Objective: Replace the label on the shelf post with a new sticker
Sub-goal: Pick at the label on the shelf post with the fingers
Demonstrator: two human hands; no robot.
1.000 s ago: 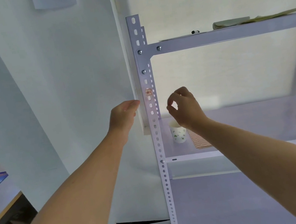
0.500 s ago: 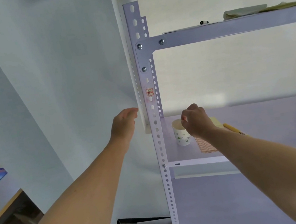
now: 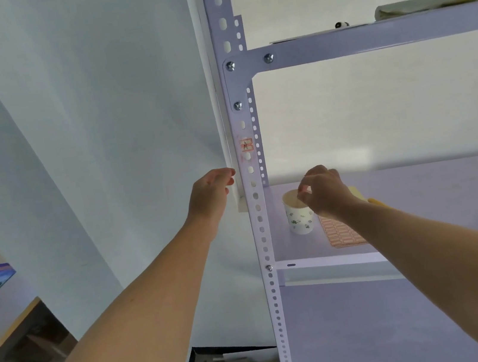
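White wall (image 3: 95, 109) beside shelf post (image 3: 259, 224), left hand (image 3: 210, 196) near its edge.

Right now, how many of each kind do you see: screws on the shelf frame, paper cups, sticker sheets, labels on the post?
Screws: 4
Paper cup: 1
Sticker sheet: 1
Label on post: 1
Total: 7

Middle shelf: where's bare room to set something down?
Free: the middle shelf right of the sticker sheet, and the lower shelf under it. Crowded: the left end by the post, where the paper cup, the sheet and the right hand above the cup bunch together.
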